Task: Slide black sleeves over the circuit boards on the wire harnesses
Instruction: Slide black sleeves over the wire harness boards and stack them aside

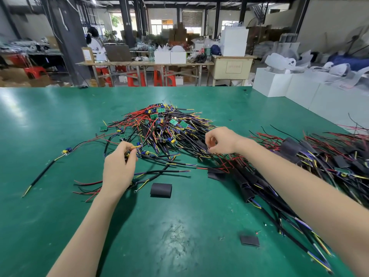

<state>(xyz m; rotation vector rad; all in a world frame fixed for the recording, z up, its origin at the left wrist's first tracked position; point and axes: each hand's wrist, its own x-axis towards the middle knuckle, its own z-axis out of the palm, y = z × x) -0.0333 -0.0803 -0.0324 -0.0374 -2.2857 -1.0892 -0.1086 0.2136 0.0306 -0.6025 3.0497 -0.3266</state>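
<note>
On the green table (60,120) a tangled pile of wire harnesses (159,128) with small green circuit boards serves as the landmark. At the pile's near-left edge the left hand (119,166) pinches a yellow-tipped wire (134,146) between thumb and fingertips. At the pile's near-right edge the right hand (219,140) has its fingers curled down among the wires; whether it grasps anything I cannot tell. A loose black sleeve (161,190) lies flat just nearer than the pile, between the forearms. Another black sleeve (249,240) lies nearer still, to the right. Right of the pile spreads a heap of sleeved harnesses (319,160).
</note>
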